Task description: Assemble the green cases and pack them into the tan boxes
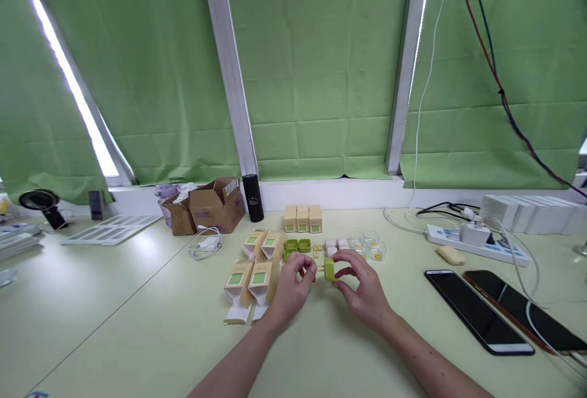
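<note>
My right hand (364, 291) grips a small green square case (329, 269) by its edges, between thumb and fingers, above the table. From the case's left side a thin pale loop (320, 269) reaches to the pinched fingertips of my left hand (293, 285). Just behind my hands lie more green square cases (304, 244), a few tiny yellow pieces (316, 248), pinkish-white blocks (331, 252) and clear plastic covers (376, 250) with yellow marks. Beside my left hand lie several kraft boxes (238, 276) with green labels and open flaps.
Three closed kraft boxes (302, 219) stand behind. Further left are a white coiled cable (206, 243), a cardboard carton (215, 208) and a black cylinder (252, 198). On the right lie two phones (477, 309), a beige rounded object (450, 255) and a power strip (443, 236) with trailing cables.
</note>
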Demonstrator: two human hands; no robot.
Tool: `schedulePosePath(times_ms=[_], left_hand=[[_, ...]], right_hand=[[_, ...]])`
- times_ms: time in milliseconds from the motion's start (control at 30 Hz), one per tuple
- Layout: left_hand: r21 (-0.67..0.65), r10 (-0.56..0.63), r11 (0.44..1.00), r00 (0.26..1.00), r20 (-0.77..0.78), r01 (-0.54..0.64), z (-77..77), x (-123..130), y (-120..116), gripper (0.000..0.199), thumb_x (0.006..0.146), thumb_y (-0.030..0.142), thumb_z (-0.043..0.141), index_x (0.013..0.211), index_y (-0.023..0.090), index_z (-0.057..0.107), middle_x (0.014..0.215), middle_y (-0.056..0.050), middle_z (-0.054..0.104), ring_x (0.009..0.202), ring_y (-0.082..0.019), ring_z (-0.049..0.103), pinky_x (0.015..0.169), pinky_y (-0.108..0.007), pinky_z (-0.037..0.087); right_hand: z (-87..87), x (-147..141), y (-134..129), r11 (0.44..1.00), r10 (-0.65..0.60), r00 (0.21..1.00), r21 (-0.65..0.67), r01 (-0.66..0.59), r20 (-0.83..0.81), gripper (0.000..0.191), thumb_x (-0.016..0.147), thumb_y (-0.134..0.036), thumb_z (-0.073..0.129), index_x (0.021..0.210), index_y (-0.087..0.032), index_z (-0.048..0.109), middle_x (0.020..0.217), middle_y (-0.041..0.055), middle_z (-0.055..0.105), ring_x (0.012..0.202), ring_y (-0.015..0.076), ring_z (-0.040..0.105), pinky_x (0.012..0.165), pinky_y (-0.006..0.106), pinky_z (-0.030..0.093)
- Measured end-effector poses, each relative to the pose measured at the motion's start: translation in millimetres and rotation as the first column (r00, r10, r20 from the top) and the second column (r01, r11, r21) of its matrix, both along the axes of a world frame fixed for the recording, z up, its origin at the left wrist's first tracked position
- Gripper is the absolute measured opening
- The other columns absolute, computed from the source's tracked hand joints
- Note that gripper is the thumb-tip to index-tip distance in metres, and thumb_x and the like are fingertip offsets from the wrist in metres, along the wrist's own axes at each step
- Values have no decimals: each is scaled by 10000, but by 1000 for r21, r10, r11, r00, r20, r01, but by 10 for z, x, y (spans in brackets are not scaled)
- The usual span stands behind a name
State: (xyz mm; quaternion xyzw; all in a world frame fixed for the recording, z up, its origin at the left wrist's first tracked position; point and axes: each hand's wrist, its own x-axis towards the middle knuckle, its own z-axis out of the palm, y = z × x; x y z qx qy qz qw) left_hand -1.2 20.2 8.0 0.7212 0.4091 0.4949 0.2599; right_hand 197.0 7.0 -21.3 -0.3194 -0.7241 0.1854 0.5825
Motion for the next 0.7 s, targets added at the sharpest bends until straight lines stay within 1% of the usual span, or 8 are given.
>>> schedulePosePath(times_ms=[167,267,333,433,533,600,700], left_hand=[[-67,84,995,990,114,-77,-59,-57,96,216,957,363,539,849,195,622,771,-14,604,707,-174,609,715,-321,490],[-77,105,993,985,139,-95,-97,-92,151,189,950,363,549,910,192,620,791,-21,611,728,-179,619,706,-316,489],[-40,130,991,985,117,-126,-102,-100,152,163,948,340,555,954,194,627,840,-35,621,780,-190,629,732,-324,494],[80,151,985,988,37,-154,-68,-88,96,126,940,280,566,1006,202,639,955,-73,631,903,-223,632,811,-366,510],[202,125,973,991,-52,-112,-18,-64,11,156,926,212,574,1068,214,637,1045,-100,634,1061,-268,599,923,-434,511],[252,79,966,991,-106,-50,1,-52,-34,232,912,178,593,1137,229,626,1111,-107,645,1174,-293,544,1001,-481,490],[294,5,955,984,-178,48,-9,-47,-64,384,896,154,626,1268,242,590,1238,-116,640,1264,-312,470,1055,-521,469]], right_hand=[[16,7,1,999,-16,1000,-37,16,-11,423,855,-102,598,1239,-278,605,1275,99,616,1090,259,656,787,416,691],[32,10,-3,998,-27,999,-63,26,-21,452,854,-95,590,1266,-283,593,1290,92,617,1124,260,650,821,421,688],[35,11,-6,997,-35,999,-72,34,-16,472,857,-87,584,1284,-288,583,1286,85,624,1138,258,647,845,424,684],[25,17,-7,997,-48,999,-52,49,6,473,871,-88,582,1297,-294,575,1277,84,629,1142,260,646,854,426,680],[5,30,-3,999,-52,997,-5,53,56,480,894,-103,579,1331,-301,562,1318,98,606,1168,275,636,852,436,679],[-6,39,-2,997,-64,992,38,60,111,492,916,-112,567,1368,-306,553,1340,112,587,1195,288,625,864,453,674],[-16,47,-2,990,-103,974,111,82,203,528,944,-111,542,1439,-295,520,1340,134,575,1204,301,619,907,492,652]])
